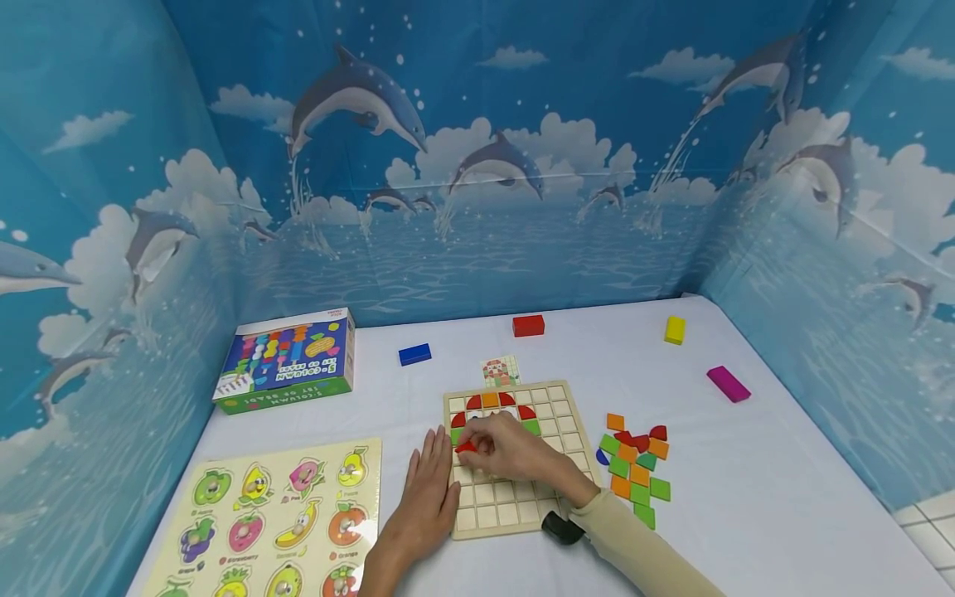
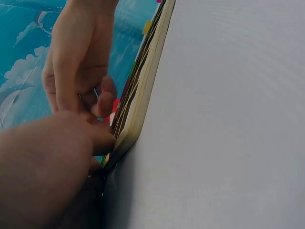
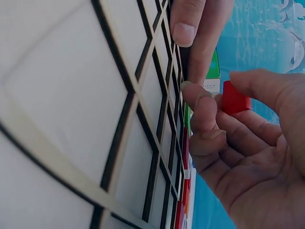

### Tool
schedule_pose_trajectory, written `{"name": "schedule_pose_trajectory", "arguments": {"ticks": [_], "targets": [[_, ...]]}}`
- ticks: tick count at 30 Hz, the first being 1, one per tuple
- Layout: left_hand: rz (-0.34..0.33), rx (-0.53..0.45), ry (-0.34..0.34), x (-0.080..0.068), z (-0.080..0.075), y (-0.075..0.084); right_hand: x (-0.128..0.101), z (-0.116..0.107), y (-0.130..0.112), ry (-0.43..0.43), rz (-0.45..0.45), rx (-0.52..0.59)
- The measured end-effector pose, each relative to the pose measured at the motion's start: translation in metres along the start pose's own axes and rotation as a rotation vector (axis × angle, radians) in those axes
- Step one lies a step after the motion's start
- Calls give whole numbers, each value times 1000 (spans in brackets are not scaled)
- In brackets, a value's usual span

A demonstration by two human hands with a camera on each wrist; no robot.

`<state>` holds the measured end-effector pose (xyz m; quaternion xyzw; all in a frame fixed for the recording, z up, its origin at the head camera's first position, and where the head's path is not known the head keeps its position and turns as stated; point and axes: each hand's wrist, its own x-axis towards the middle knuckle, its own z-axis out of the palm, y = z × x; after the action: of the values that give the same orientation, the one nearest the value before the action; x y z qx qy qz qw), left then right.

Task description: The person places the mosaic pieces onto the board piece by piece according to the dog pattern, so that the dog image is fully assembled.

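Note:
My right hand pinches a small red tile between thumb and fingers, over the left side of a wooden grid board. On the upper part of the board, red quarter-round tiles, an orange square and green squares sit in the cells; my right hand hides some of them. Fingers extended, my left hand rests along the board's left edge. A small picture card lies just beyond the board's far edge.
Loose orange, green, red and blue tiles are spread right of the board. A fruit puzzle board lies at the left, with a bead-set box behind it. Blue, red, yellow and magenta blocks stand farther back.

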<state>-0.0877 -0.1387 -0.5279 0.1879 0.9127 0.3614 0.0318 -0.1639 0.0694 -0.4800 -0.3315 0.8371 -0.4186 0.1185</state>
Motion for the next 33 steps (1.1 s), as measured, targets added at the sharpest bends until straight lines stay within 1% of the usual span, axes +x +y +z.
{"name": "schedule_pose_trajectory", "arguments": {"ticks": [3, 5, 9, 12, 17, 20, 24, 29, 33], "targets": [[7, -35, -4, 0, -2, 2, 0, 1, 1, -9, -12, 7], [4, -35, -7, 0, -2, 2, 0, 1, 1, 0, -31, -1], [0, 36, 2, 1, 4, -5, 1, 1, 2, 73, -90, -34], [12, 65, 22, 2, 8, -10, 2, 1, 1, 111, -94, -19], [29, 55, 36, 1, 7, -8, 3, 3, 0, 89, -23, 41], [39, 9, 27, 0, 3, -4, 4, 4, 0, 90, -14, 22], [36, -46, 8, -1, -2, 2, 4, 5, 1, 100, -28, -9], [0, -34, -13, 0, -5, 8, 4, 6, 3, 87, -25, -4], [-23, -16, -30, 0, -7, 10, 2, 6, 3, 24, -19, -17]]}}
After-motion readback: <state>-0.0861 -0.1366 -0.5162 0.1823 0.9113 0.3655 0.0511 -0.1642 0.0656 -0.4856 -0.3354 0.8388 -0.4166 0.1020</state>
